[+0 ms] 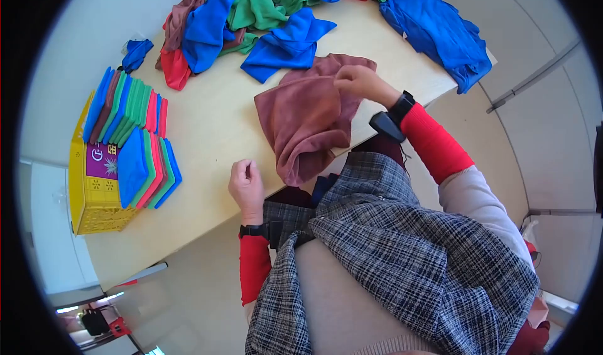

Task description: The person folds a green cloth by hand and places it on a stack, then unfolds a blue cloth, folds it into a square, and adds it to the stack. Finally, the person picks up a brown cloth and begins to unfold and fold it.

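The right hand pinches the far edge of a brown cloth, fingers pressed together on a fold of the fabric near its top corner. The cloth lies rumpled on the table, close in front of the person, and its lower part droops over the near edge toward the lap. The grip at the top looks like what holds it from sliding off. The left hand rests at the table edge just left of the cloth, apart from it. Its fingers are curled into a loose fist and it holds nothing that can be seen.

Beyond the brown cloth, at the far side of the table, lies a loose pile of cloths in blue, green, red and brown, tangled over one another. One blue cloth from it spreads down almost to the brown one, within easy reach of the right hand. Another blue heap hangs off the table's right corner.

On the left stands a yellow basket at the table edge. Folded cloths are stood on edge in it in two rows, packed side by side — likely so that they hold each other up and each colour shows. A small blue cloth sits alone beside the basket's far end.
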The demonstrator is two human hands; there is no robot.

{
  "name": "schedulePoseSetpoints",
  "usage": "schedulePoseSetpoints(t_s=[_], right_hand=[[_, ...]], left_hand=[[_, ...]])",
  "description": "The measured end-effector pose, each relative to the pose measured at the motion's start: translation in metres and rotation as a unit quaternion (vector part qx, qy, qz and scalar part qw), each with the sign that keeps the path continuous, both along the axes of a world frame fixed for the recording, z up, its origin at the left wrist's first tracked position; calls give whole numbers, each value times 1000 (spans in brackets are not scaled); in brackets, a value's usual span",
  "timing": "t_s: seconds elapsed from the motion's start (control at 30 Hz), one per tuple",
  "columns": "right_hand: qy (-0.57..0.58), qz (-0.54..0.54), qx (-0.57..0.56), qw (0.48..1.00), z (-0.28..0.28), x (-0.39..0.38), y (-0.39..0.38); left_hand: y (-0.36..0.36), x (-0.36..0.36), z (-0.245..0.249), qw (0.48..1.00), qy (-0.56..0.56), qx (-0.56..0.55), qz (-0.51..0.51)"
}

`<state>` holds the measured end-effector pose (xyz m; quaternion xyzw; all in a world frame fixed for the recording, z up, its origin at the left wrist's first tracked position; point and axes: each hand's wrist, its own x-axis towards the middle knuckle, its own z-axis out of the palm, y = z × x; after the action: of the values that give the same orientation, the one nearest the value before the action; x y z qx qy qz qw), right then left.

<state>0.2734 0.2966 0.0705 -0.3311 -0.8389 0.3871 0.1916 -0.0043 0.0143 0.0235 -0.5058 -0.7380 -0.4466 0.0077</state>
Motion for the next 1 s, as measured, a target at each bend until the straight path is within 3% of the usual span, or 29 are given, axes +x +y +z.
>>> schedulePoseSetpoints(t_s=[0.03,0.07,0.17,0.2,0.3,0.43,0.47,0.53,0.57,0.6,0.63,0.67,0.7,0.83,0.9,0.93,0.97,1.0], right_hand=[[-40,-75,74,994,-13,5,13],[-38,-78,77,993,-15,4,13],[-49,-148,-184,971,-22,-13,4],[-48,-148,-183,971,-25,-20,4],[-21,-108,-5,994,-51,-35,6],[11,-127,-20,992,-41,-45,-19],[13,-125,-20,992,-36,-49,-27],[93,-71,88,989,-17,-56,-52],[101,-38,133,985,-10,-63,-66],[109,-5,178,978,-3,-70,-81],[110,-6,177,978,4,-76,-97],[139,66,146,977,11,-80,-113],[166,138,116,970,16,-84,-119],[105,143,1,984,5,-102,-36],[43,-23,265,963,7,-113,13],[47,-23,269,962,4,-120,28],[-5,-82,356,931,0,-127,42],[-55,-141,439,886,-5,-136,54]], left_hand=[[7,8,8,1000,2,3,-4],[16,21,20,999,4,10,-34],[34,55,43,995,12,21,-96],[39,63,47,990,57,31,-124],[45,71,48,972,146,48,-177],[44,68,37,967,157,-12,-199],[44,67,37,979,93,-33,-179],[43,67,41,987,-37,-77,-137],[45,66,42,987,-37,-79,-136],[50,62,44,973,-163,-73,-146],[56,57,46,943,-287,-66,-153],[59,55,48,899,-405,-56,-158],[60,52,48,900,-403,-54,-159],[43,39,24,875,-478,33,-69],[28,33,11,900,-435,-5,-28],[22,29,6,911,-411,-23,-10],[20,28,-1,913,-408,-16,-12],[19,31,-9,946,-323,-24,12]])
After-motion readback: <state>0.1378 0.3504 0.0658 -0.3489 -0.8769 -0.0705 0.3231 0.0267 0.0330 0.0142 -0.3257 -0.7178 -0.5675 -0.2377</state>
